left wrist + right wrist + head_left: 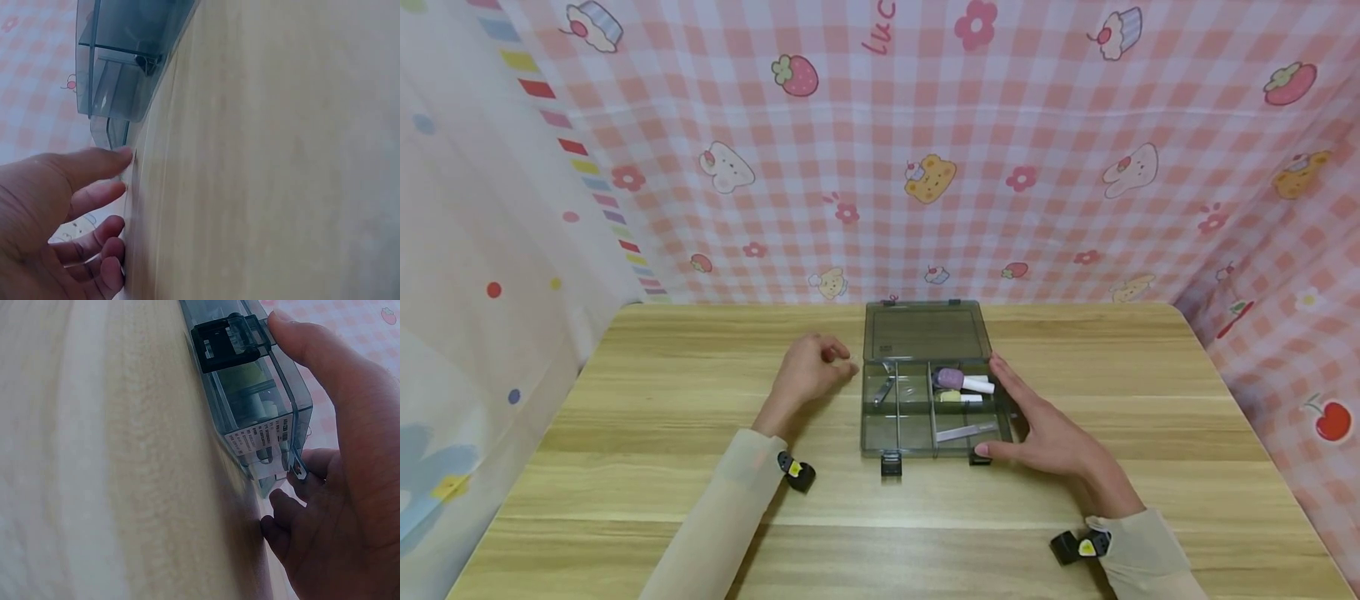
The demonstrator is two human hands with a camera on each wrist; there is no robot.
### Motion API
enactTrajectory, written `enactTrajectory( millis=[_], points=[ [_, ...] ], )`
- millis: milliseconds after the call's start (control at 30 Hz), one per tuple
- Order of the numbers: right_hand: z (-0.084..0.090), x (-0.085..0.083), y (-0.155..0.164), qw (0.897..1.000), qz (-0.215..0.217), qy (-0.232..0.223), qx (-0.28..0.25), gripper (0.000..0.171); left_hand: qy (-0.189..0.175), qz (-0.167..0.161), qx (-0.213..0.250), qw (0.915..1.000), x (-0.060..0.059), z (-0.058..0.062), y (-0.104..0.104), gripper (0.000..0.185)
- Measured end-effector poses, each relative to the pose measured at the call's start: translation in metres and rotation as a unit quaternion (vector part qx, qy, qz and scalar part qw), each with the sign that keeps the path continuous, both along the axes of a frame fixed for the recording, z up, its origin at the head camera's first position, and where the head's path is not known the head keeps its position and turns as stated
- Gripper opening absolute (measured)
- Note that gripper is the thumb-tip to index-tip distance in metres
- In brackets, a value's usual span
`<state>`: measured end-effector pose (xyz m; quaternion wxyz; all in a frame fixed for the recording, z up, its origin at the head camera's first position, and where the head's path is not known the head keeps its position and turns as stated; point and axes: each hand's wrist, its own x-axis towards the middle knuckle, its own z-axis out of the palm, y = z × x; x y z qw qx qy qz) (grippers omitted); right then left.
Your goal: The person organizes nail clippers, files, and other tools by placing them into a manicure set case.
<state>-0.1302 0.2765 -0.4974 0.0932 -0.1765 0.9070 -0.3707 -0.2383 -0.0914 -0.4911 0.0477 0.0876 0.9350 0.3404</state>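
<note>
While opened, box (925, 379) against right grip (1045, 429)

You face a wooden table (625, 500) with pale grain and rounded far corners. Behind it hangs a pink checked cloth (1000, 125) printed with strawberries, cupcakes, bears and flowers; it wraps round on your right. On your left hangs a white curtain (467, 250) with coloured dots and a striped edge. Light is soft and even.

Surface: wooden table (625, 467), light grain, rounded far corners.
On it: clear grey plastic box (925, 379), lid open, near the far edge.
Also resting: both hands beside box.
</note>
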Motion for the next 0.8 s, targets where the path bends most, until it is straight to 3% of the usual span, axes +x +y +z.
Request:
enactTrajectory(
  millis=[233,800],
  points=[
    [0.0,0.0,0.0,1.0,-0.001,-0.001,-0.001,0.123,0.004,0.013,-0.012,0.9998,-0.002,-0.001,0.004,0.01],
    [0.002,0.001,0.001,1.0,-0.002,-0.004,-0.009,0.123,-0.002,0.036,-0.015,0.9992,-0.005,0.002,0.013,0.009]
  ],
)
